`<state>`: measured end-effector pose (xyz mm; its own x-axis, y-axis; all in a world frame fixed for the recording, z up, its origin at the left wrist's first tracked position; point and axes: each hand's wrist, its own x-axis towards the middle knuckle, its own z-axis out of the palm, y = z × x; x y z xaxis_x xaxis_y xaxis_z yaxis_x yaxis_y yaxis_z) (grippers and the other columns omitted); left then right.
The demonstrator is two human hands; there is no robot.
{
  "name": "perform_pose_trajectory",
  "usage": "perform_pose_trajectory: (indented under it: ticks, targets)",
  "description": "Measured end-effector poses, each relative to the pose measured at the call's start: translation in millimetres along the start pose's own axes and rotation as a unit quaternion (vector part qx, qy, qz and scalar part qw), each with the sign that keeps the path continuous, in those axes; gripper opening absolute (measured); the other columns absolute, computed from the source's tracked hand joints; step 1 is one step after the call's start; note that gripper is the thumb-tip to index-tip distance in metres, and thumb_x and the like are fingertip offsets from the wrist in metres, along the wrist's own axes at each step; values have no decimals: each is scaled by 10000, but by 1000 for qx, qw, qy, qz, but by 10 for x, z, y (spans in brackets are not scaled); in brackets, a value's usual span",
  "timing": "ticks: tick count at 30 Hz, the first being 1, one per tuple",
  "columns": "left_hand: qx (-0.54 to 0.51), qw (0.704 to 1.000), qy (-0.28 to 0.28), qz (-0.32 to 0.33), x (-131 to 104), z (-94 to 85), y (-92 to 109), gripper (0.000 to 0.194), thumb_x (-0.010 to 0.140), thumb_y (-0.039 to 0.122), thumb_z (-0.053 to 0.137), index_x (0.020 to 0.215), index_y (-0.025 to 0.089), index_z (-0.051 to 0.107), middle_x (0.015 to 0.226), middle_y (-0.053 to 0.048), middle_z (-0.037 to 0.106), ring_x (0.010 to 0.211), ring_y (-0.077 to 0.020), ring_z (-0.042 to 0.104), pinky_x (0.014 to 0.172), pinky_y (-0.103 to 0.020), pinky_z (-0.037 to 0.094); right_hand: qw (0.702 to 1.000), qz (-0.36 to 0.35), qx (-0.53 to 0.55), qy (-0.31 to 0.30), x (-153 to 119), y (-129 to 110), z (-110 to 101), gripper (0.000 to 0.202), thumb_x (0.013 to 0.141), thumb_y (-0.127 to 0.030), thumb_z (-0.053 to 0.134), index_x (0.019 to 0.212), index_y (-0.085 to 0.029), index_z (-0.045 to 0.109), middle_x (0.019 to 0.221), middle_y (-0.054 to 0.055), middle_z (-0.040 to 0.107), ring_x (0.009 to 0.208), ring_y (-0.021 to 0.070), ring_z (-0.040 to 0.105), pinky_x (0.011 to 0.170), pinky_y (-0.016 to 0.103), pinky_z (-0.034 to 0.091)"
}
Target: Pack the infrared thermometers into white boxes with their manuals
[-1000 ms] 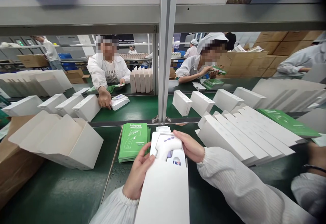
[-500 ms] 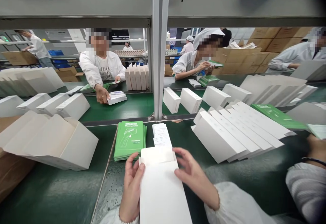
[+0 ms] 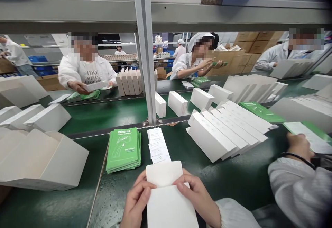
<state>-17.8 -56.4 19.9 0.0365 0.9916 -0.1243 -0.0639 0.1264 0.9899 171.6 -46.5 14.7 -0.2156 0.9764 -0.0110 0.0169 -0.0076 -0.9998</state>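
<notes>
A white cardboard box stands close in front of me, its top flap raised at the far end. My left hand grips the box's left edge, with thumb and index finger by the flap's base. On the opposite edge, my right hand is closed around the box, its fingertips pressing where the flap meets the panel. Just beyond lie a stack of green user manuals and a pile of printed white slips. The box's inside is hidden from me.
Folded white boxes lean in a row at right; open white boxes stand at left. A co-worker's hand holds a paper beside green manuals at far right. A metal post rises ahead. Other people sit across the green belt.
My right hand's fingers have closed onto the box's flap edge, and both hands have drawn nearer to me. The view has shifted right. The co-worker's hand at right has come into view with a paper.
</notes>
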Motion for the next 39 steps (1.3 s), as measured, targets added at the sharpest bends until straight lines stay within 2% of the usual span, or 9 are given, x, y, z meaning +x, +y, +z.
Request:
perform_pose_trajectory:
  ticks: [2, 6, 10, 14, 18, 23, 28, 34, 39]
  targets:
    - [-46, 998, 21, 32, -5, -29, -28, 92, 736, 319, 576, 801, 263, 606, 1143, -27, 545, 1055, -230, 503, 888, -330, 362, 998, -20, 45, 38, -31, 46, 58, 179, 734, -376, 596, 820, -223, 556, 852, 25, 546, 790, 174, 524, 708, 298, 399]
    - [-58, 996, 18, 62, -51, -77, -86, 238, 751, 250, 573, 977, 319, 544, 946, -11, 629, 945, -185, 558, 837, -304, 397, 991, -15, 121, 55, -93, 86, 84, 450, 731, -314, 615, 1097, -305, 352, 875, 12, 583, 742, 165, 556, 683, 301, 431]
    - [4, 992, -57, 116, -61, -121, -17, 232, 827, 333, 423, 744, 223, 609, 893, -52, 617, 908, -206, 537, 832, -325, 373, 998, -58, 33, -9, -83, -40, 10, 173, 755, -317, 582, 899, -227, 547, 932, 60, 595, 907, 209, 549, 822, 353, 398]
    - [41, 996, -59, 44, -36, -91, 142, 206, 783, 322, 515, 615, 204, 492, 971, -48, 621, 954, -215, 535, 847, -328, 358, 999, -45, -5, -24, -28, -219, -31, 142, 772, -318, 555, 708, -192, 556, 861, 64, 608, 867, 209, 562, 797, 355, 405]
    - [150, 981, -118, 20, -25, -69, 253, 134, 778, 330, 526, 850, 254, 610, 1194, -44, 565, 1117, -233, 481, 936, -344, 325, 996, -42, -22, -76, 12, -277, -75, 128, 750, -273, 589, 860, -206, 592, 948, 60, 609, 921, 203, 554, 824, 345, 414]
    - [256, 954, -127, 88, 2, -61, 317, 239, 805, 326, 483, 949, 278, 667, 1020, -33, 670, 961, -202, 589, 850, -282, 416, 994, -47, -47, -87, 40, -268, -92, 170, 783, -305, 555, 892, -210, 644, 932, 62, 646, 901, 204, 579, 814, 339, 432]
    - [250, 960, -98, 83, 58, -32, 409, 242, 784, 331, 516, 958, 281, 677, 933, -31, 698, 858, -214, 626, 751, -289, 466, 999, 10, -26, -41, 54, -356, -46, 191, 773, -355, 558, 819, -212, 676, 858, 59, 676, 822, 212, 604, 733, 333, 449]
    - [150, 973, -170, 44, -8, -120, 353, 266, 834, 306, 432, 968, 302, 662, 1117, -12, 625, 1091, -200, 512, 961, -310, 347, 996, 24, 38, -77, 28, -353, -105, 185, 773, -359, 561, 786, -222, 685, 932, 66, 655, 931, 218, 577, 876, 391, 397]
    - [194, 959, -173, 112, -94, -173, 279, 333, 776, 258, 543, 1096, 346, 568, 1192, 5, 568, 1145, -199, 456, 959, -313, 351, 984, 4, 96, -149, -34, -230, -132, 308, 703, -306, 648, 1006, -264, 615, 1116, 72, 542, 1024, 225, 518, 843, 363, 418]
